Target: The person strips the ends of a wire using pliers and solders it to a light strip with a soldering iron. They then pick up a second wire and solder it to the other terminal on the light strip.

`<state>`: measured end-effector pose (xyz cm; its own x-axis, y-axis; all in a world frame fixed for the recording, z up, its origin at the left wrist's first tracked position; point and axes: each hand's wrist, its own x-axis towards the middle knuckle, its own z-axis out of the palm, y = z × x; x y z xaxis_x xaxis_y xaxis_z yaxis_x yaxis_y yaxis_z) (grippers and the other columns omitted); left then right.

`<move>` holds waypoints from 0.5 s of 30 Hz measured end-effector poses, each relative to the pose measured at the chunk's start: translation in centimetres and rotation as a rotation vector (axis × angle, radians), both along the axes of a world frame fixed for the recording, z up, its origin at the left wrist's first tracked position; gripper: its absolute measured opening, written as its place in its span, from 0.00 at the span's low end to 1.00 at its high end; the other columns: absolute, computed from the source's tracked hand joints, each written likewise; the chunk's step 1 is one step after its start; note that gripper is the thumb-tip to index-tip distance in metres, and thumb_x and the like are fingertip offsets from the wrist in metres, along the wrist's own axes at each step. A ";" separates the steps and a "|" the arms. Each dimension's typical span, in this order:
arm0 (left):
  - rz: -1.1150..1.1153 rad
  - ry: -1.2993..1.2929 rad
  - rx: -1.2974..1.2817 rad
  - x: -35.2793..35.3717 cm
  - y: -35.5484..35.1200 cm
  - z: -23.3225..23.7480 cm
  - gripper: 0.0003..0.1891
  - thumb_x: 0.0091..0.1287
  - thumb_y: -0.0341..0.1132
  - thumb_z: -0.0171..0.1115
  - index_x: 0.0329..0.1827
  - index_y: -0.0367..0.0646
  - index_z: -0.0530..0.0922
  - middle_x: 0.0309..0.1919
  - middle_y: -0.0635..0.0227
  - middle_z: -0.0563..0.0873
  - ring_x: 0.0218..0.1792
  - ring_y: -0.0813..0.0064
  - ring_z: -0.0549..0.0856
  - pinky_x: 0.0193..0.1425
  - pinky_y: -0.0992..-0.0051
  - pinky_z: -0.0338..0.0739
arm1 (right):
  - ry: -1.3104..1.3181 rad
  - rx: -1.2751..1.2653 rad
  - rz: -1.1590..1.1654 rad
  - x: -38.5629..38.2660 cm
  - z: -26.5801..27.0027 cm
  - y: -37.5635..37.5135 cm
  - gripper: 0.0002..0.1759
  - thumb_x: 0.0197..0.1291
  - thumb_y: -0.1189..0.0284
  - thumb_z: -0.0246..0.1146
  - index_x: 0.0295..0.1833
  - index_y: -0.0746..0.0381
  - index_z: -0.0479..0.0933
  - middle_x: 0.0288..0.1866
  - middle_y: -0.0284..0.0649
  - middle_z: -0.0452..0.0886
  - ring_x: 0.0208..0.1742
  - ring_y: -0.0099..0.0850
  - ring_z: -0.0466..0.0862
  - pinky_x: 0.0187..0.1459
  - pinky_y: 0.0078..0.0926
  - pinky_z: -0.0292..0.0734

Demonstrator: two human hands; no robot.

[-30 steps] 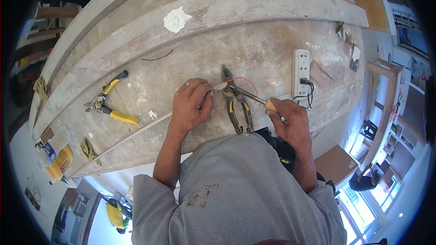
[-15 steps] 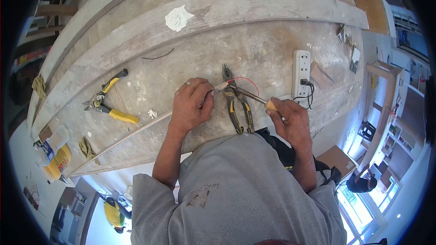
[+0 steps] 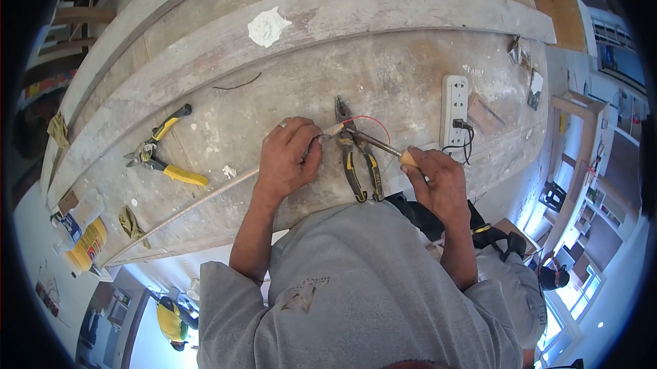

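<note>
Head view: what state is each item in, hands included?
Left hand: closed on the pale strip
Right hand: closed around the soldering iron
Soldering iron: held, tip near the pale strip's end; heat cannot be told
Red wire: curved in an arc
Pliers: lying, handles apart
Snips: lying, handles spread wide
Power strip: plug inserted; live or not cannot be told

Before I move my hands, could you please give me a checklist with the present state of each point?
1. Right grip on the iron's handle: ok.
2. Left grip pinching the thin strip: ok.
3. Space under the iron free: not ok, pliers lie there.
4. Plug in the power strip: ok.
5. Iron hot: cannot tell.
6. Cutters away from both hands: ok.
</note>
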<state>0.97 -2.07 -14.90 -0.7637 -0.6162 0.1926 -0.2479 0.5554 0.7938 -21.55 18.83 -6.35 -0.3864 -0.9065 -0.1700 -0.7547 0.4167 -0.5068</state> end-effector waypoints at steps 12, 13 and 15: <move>-0.003 -0.001 -0.002 0.0 0.0 0.1 0.11 0.61 0.22 0.73 0.45 0.44 0.85 0.44 0.63 0.89 0.43 0.57 0.89 0.46 0.59 0.84 | 0.025 -0.014 0.019 -0.1 -0.4 0.2 0.18 0.66 0.71 0.79 0.59 0.64 0.90 0.39 0.47 0.91 0.37 0.45 0.90 0.40 0.42 0.86; -0.001 0.003 -0.008 0.0 0.0 0.1 0.11 0.61 0.22 0.73 0.45 0.44 0.85 0.44 0.63 0.89 0.43 0.56 0.89 0.46 0.59 0.84 | 0.025 -0.014 0.020 -0.1 -0.3 0.1 0.18 0.66 0.71 0.79 0.59 0.64 0.90 0.39 0.47 0.91 0.37 0.45 0.90 0.40 0.42 0.86; -0.004 0.001 -0.007 0.0 0.0 0.0 0.11 0.61 0.22 0.73 0.45 0.44 0.85 0.44 0.63 0.89 0.44 0.56 0.89 0.46 0.59 0.84 | 0.027 0.008 0.017 -0.1 -0.1 0.0 0.18 0.66 0.71 0.79 0.59 0.64 0.90 0.39 0.46 0.91 0.37 0.44 0.90 0.40 0.41 0.86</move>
<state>0.98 -2.10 -14.94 -0.7659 -0.6118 0.1976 -0.2450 0.5618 0.7902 -21.63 18.79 -6.43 -0.3753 -0.9118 -0.1669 -0.7753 0.4074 -0.4826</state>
